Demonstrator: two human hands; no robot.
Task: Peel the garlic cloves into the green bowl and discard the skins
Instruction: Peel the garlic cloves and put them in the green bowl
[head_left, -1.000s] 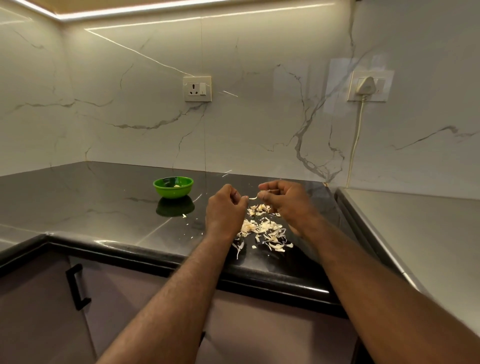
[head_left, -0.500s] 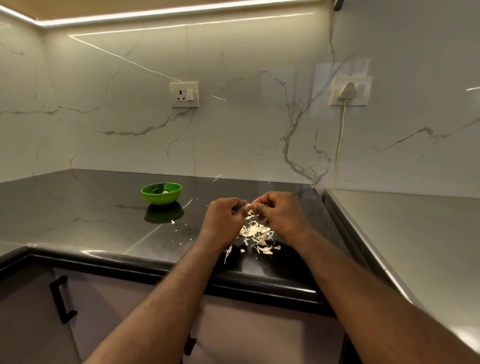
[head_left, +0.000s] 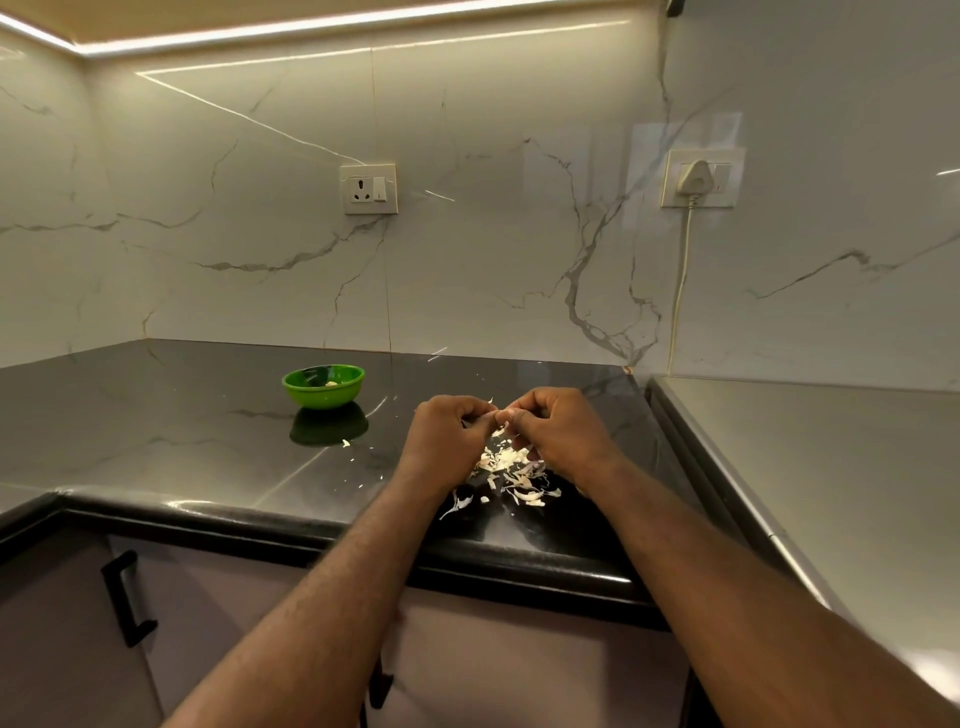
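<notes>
Garlic clove (head_left: 492, 415) pinched between left hand (head_left: 449, 439), right hand (head_left: 560, 431).

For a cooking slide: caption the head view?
Left hand and right hand pinch a garlic clove above papery white skins on a glossy black countertop; round green bowl at left.

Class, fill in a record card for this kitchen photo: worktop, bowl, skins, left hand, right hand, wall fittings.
Worktop: glossy black stone counter, grey metal surface adjoining on the right.
Bowl: small round glossy green bowl, upright, left of the hands, pale piece inside.
Skins: loose pile of papery white garlic skins on the counter below the hands; stray flakes nearer the bowl.
Left hand: fingers curled, pinching a small pale garlic clove.
Right hand: pinching the same clove from the other side.
Wall: white switched socket; white plug with cord.
</notes>
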